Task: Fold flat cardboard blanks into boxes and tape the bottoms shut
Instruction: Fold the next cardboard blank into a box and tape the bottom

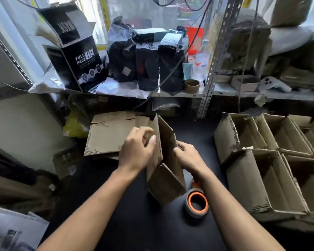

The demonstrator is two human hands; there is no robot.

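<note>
A brown cardboard blank (166, 160) stands nearly upright on edge over the black table (152, 229), partly spread, one flap hanging low toward me. My left hand (137, 148) is against its left face, fingers curled at the panel's edge. My right hand (187, 153) grips the right edge of the blank. A stack of flat blanks (107, 134) lies behind the left hand. A tape roll with an orange core (197, 202) rests on the table under my right forearm.
Several folded open boxes (268, 160) crowd the right side. A shelf (225, 91) behind carries black packets, a "Full Face Mask" carton (80, 58) and an empty tape core (192, 85). A yellow bag (76, 122) and papers (13, 230) lie at left.
</note>
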